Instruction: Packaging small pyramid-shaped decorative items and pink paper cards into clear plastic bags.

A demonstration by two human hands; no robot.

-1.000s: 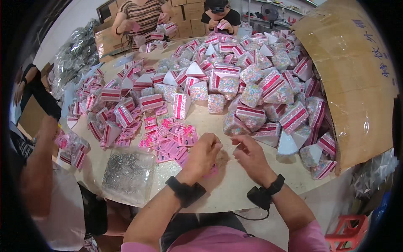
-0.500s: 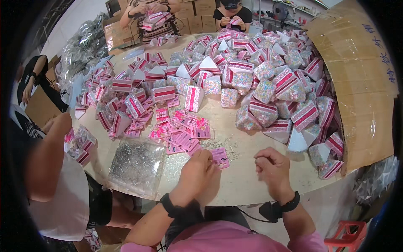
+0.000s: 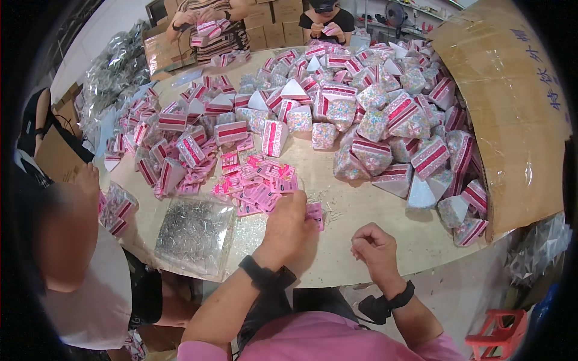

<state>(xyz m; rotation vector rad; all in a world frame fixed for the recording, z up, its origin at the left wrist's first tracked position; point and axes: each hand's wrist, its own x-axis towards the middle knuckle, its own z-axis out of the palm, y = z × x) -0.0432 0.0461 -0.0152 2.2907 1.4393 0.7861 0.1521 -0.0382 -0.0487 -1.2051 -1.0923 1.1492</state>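
Note:
My left hand (image 3: 288,231) reaches to the near edge of a pile of small pink cards (image 3: 256,183); its back hides most of the fingers, so their grip does not show. Beside it a single pink card (image 3: 315,215) lies on the table, half covered by the hand. My right hand (image 3: 375,249) hovers near the front edge with fingers curled and thumb pressed against them; whatever is in the pinch is too small to make out. Small clear plastic fasteners (image 3: 331,212) are scattered beyond the hands. A clear bag of such fasteners (image 3: 194,230) lies left of my left hand.
Wrapped cake-slice-shaped toys (image 3: 373,123) heap across the table's far and right side. A large cardboard sheet (image 3: 503,120) borders the right. Someone in a white shirt (image 3: 90,289) sits close on my left; two people work opposite. A red stool (image 3: 497,334) stands lower right.
My left hand has moved forward from beside the single card onto the pile's edge. The right hand has shifted slightly left and nearer to me. The view has moved a little.

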